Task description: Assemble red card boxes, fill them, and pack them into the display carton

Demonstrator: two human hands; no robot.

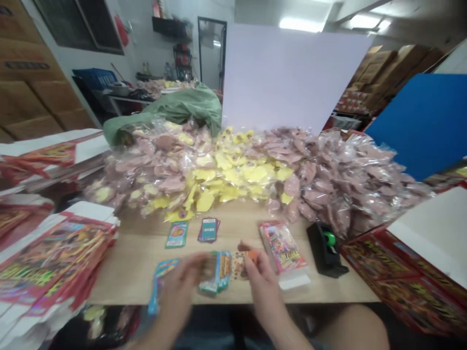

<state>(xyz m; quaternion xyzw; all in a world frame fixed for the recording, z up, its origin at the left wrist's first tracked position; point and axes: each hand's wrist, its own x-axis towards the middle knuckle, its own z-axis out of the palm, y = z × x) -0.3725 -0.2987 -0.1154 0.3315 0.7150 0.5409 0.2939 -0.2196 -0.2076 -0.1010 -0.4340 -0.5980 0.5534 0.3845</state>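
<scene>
Desk [233, 228] piled with bagged pink and yellow pieces [226, 170] at the back; left hand [178, 291] curled around a blue packet [157, 287], right hand [264, 287] pinching a printed card [241, 266] (both blurred), more packets [216, 272] between them.

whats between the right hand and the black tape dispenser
In the head view, a colourful printed packet with a clear lower end lies between the right hand and the black tape dispenser.
</scene>
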